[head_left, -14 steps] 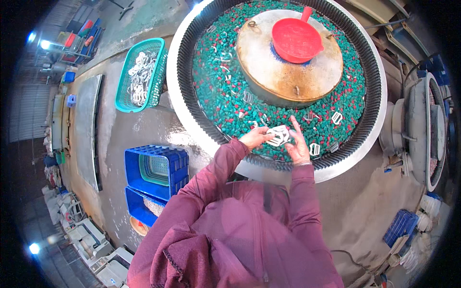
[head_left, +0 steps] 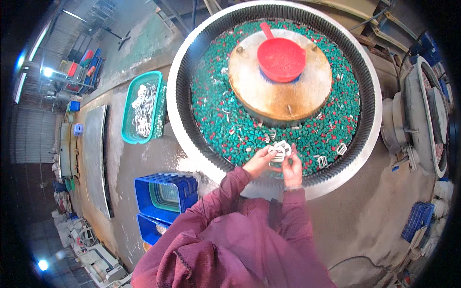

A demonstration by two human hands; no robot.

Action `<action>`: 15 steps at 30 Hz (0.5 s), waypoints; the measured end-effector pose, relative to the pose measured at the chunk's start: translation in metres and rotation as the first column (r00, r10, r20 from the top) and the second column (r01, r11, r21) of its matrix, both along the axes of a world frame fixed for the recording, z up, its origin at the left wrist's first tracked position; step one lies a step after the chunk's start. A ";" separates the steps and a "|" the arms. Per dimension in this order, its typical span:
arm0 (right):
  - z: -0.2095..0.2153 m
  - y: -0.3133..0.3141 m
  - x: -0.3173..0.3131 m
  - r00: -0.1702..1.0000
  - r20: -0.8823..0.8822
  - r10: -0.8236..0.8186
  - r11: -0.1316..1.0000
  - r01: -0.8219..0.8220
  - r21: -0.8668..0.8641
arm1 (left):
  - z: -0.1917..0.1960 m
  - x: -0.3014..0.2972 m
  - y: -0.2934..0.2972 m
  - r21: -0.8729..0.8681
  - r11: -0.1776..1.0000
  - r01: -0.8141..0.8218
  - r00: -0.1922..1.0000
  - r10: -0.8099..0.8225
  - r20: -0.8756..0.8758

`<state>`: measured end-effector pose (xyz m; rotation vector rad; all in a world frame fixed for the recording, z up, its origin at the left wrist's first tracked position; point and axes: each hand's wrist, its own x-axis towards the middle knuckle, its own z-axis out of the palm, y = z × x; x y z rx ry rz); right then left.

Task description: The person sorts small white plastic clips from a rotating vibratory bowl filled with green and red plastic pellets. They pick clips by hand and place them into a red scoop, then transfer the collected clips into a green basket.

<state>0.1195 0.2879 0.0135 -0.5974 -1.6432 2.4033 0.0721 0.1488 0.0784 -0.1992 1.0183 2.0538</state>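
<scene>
Several white slotted buckles (head_left: 278,151) are bunched between my hands, above the near side of a round tub (head_left: 372,120). My left hand (head_left: 258,162) pinches the bunch from its left side. On the other side, the curled fingers of my right hand (head_left: 292,172) grip the right edge of the bunch. Green and red stones (head_left: 216,129) fill the tub's ring, and loose buckles lie among them, such as a white buckle (head_left: 341,149) and a second white buckle (head_left: 322,161) right of my hands.
A red long-handled scoop (head_left: 282,60) rests on the tub's rusty central lid (head_left: 240,81). Left of the tub stands a teal basket (head_left: 126,122) of white buckles. Blue crates (head_left: 189,189) are at my left side. Another round tub (head_left: 427,77) stands at the far right.
My right hand's raised fingers have curled in towards the buckles, and both hands are closer together. The buckles have turned in my grip. Loose buckles among the stones have shifted, and the view has moved.
</scene>
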 end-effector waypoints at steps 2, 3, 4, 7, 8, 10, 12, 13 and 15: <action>0.020 0.012 -0.007 0.970 0.183 -0.158 0.566 0.241 -0.789 | 0.000 -0.006 0.003 -0.185 0.982 -0.038 0.999 0.036 -0.016; 0.033 0.019 -0.008 0.976 0.208 -0.069 0.780 0.183 -0.599 | 0.003 -0.014 0.002 -0.287 0.956 -0.058 0.998 0.048 -0.043; 0.038 0.027 -0.005 0.966 0.258 0.003 0.925 0.096 -0.369 | 0.003 -0.023 0.000 -0.345 0.935 -0.076 0.988 0.024 -0.153; -0.008 0.049 0.007 0.899 0.426 0.105 0.700 -0.371 0.610 | 0.011 -0.074 -0.014 -0.478 0.855 -0.202 0.853 -0.086 -0.515; -0.007 0.049 0.011 0.874 0.486 0.029 0.422 -0.451 0.787 | 0.026 -0.101 -0.014 -0.504 0.827 -0.249 0.754 -0.161 -0.637; -0.010 0.057 0.005 0.867 0.486 0.108 0.527 -0.465 0.712 | 0.046 -0.164 0.002 -0.471 0.729 -0.497 0.428 -0.266 -0.864; -0.023 0.062 0.000 0.807 0.560 0.188 0.433 -0.580 0.690 | 0.043 -0.233 0.021 -0.466 0.710 -0.528 0.503 -0.181 -0.845; -0.030 0.076 0.001 0.807 0.565 0.171 0.402 -0.581 0.708 | 0.058 -0.251 0.051 -0.555 0.684 -0.474 0.524 -0.287 -0.802; -0.030 0.080 -0.002 0.776 0.604 0.184 0.342 -0.626 0.700 | 0.106 -0.278 0.078 -0.709 0.570 -0.414 0.528 -0.484 -0.698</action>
